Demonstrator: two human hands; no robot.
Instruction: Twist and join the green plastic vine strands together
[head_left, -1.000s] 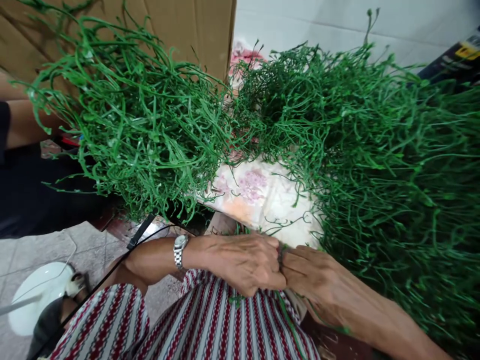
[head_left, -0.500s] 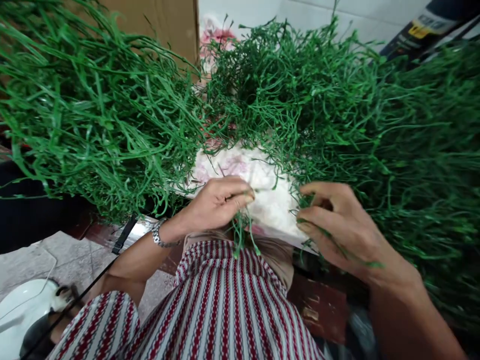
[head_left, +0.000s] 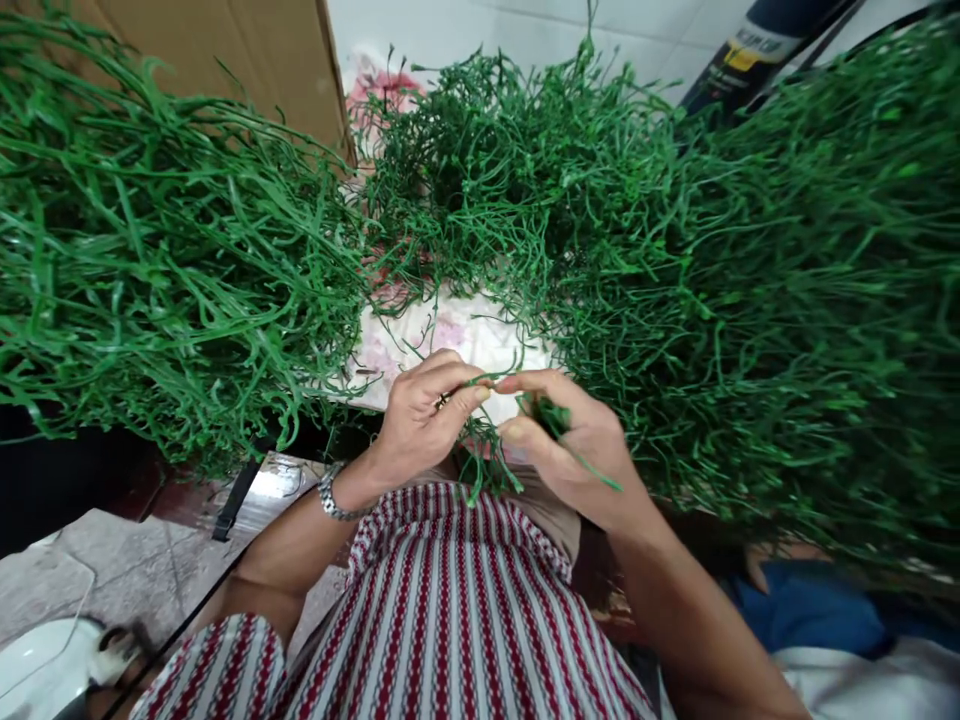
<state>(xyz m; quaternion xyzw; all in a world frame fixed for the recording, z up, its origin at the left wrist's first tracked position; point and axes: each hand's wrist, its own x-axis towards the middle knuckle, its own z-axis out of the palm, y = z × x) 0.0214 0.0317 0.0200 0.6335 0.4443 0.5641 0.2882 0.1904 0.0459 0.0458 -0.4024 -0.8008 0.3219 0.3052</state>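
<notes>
Pinching green strands (head_left: 473,492) at the near edge of the tabletop (head_left: 484,330), left hand (head_left: 424,415); right hand (head_left: 581,440) curled around more, thumb and forefinger parted – light, steady fingertip pressure should avoid crushing them

– How are the hands set?
– Close together, over the near edge of the table (head_left: 480,325). The left hand (head_left: 427,415) pinches, thumb against forefinger.
– And the right hand (head_left: 574,440)?
– Curled in a loose hold, forefinger stretched to the left fingertips (head_left: 481,394), thumb apart below it.
– The forearms?
– The left forearm (head_left: 277,555) and right forearm (head_left: 675,590) slant inward, wrists converging.
</notes>
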